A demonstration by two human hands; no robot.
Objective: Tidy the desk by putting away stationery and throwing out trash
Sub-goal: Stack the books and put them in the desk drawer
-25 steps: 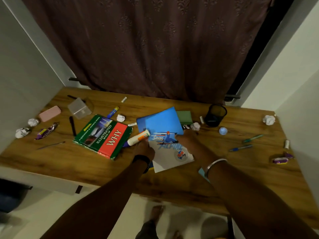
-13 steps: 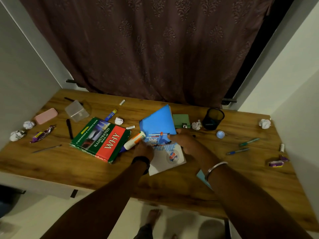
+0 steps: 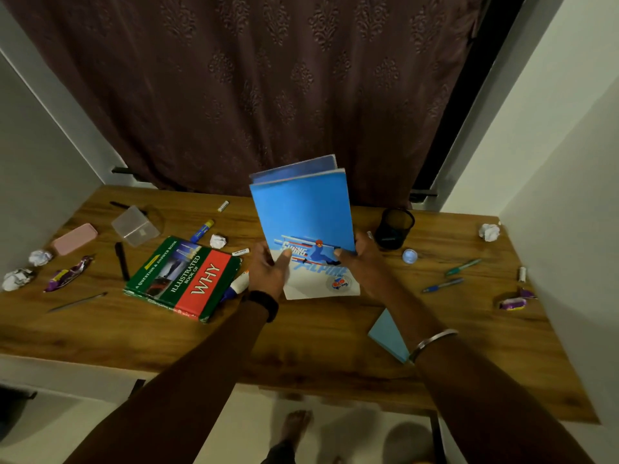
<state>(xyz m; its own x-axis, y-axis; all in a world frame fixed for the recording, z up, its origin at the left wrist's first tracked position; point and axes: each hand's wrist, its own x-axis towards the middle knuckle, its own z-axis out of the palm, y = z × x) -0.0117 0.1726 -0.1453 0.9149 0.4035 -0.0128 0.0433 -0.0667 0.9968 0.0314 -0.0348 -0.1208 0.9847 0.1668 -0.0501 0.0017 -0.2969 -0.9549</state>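
Note:
Two blue notebooks (image 3: 303,216) stand upright together above the middle of the wooden desk (image 3: 301,346). My left hand (image 3: 269,272) grips their lower left edge and my right hand (image 3: 365,259) grips the lower right edge. A green and red hardcover book (image 3: 182,277) lies flat to the left. A white glue bottle (image 3: 238,284) lies partly hidden behind my left hand. A black mesh pen holder (image 3: 393,227) stands just right of the notebooks. Two pens (image 3: 443,284) lie to the right.
Crumpled paper balls (image 3: 489,232) sit at the far right, far left and by the book. Purple wrappers (image 3: 67,274) lie at both sides. A clear plastic box (image 3: 134,226), a pink case (image 3: 74,238), a black pen (image 3: 122,261) and a light blue sheet (image 3: 390,334) also lie on the desk.
Both hands lifted the blue notebooks off the desk and stood them upright together. Before they lay flat and fanned apart.

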